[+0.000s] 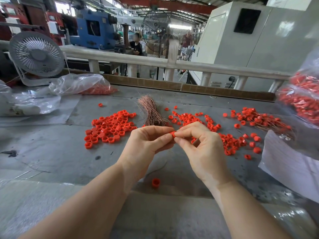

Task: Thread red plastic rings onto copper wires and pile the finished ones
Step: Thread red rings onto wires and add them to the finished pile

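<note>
Two bare forearms showing
The left hand (146,144) and right hand (202,147) are wearing no gloves, sleeves or rings.

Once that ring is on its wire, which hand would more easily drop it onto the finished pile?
Probably the right hand. The pile of finished rings with wires lies on the table's right side, beyond that hand. The left hand, also pinching the red ring, would have to cross over.
</note>
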A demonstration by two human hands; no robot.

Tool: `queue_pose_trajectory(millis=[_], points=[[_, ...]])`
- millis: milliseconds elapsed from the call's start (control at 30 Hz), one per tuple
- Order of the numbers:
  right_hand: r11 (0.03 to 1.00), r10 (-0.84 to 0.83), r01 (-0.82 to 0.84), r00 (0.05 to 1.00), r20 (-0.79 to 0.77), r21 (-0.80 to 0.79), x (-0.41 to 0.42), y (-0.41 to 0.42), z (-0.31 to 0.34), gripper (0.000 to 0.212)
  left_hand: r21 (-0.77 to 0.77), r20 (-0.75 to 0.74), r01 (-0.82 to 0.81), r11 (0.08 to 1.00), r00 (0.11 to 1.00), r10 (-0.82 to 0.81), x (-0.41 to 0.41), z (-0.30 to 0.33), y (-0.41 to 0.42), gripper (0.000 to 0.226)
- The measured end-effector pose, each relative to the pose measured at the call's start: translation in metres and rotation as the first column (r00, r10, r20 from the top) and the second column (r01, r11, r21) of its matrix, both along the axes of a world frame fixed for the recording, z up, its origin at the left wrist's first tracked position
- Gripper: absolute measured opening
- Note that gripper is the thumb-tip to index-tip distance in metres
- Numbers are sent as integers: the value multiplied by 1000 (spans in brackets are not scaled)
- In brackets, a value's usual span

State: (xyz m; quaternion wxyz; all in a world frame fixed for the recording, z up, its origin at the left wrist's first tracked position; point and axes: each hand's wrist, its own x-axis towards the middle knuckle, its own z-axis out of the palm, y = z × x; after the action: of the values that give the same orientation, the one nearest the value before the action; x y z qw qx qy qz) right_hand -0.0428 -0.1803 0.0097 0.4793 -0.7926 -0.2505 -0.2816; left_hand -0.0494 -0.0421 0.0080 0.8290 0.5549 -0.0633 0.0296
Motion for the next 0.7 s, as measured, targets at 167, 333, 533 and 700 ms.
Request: queue_pose_trajectory(millis=[167,333,533,700], points=[[1000,28,-27,999,-31,13,1,0,0,13,59,21,-28,998,999,27,0,0,0,13],[999,2,-2,1000,-13,32,1,1,0,13,-99,-53,33,995,998,-38,1,1,-2,26],[999,-12,10,999,36,52,0,1,0,12,-133,-56,46,990,997,-54,0,1,-2,23],[998,-9,8,1000,14,62,0,2,1,16,-136,-59,50,989,997,-58,0,1,-2,23]])
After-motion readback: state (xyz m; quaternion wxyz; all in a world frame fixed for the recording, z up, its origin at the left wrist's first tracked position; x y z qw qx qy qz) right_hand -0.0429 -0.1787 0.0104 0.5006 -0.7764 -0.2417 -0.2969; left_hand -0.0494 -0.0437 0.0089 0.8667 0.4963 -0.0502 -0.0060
